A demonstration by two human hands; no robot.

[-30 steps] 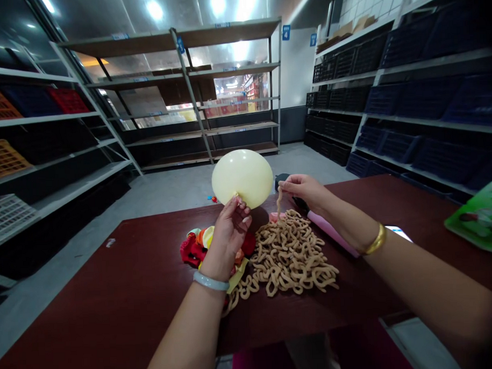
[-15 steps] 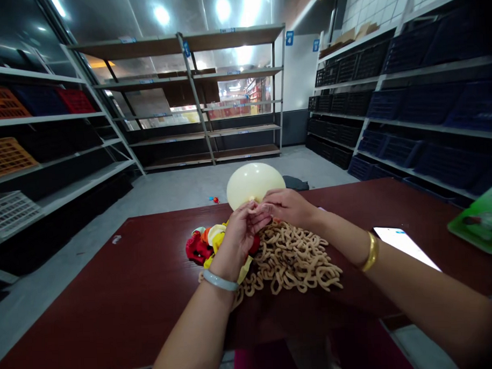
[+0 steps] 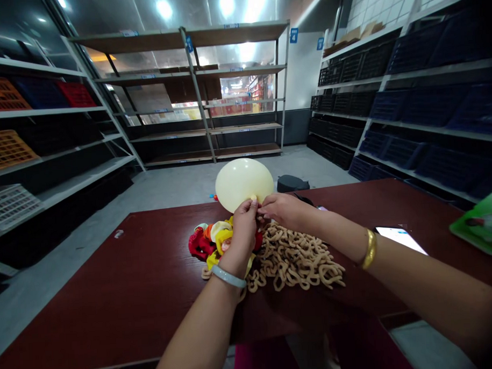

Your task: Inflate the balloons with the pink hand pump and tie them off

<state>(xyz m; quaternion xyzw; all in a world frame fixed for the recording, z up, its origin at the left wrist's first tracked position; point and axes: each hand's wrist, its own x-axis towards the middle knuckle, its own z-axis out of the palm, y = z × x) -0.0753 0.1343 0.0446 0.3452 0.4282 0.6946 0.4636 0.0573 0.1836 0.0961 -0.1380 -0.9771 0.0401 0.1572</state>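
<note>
A pale yellow inflated balloon [image 3: 242,182] is just beyond my fingers, its neck pointing toward me. My left hand [image 3: 246,219] pinches the balloon at its neck, thumb up. Right beside it, the fingertips of my right hand [image 3: 285,209] are pressed together close to the neck; what lies between them is too small to make out. Below my hands is a heap of tan rings or loops [image 3: 300,255], soft-looking. To its left sits a pile of red, yellow, orange and white scrunchie-like fabric pieces [image 3: 202,244], partly covered by my left hand.
The heaps lie on a dark red-brown table [image 3: 152,279]. A lit phone [image 3: 401,239] and a green plastic bag [image 3: 482,224] are on the right. Behind the table stands a metal shelf rack [image 3: 202,94]; crates [image 3: 414,146] fill racks along the right side.
The balloon has shifted left and slightly up in view. My left hand has turned from palm-up with loose fingers to a pinch at the neck, and my right fingers have drawn together beside it.
</note>
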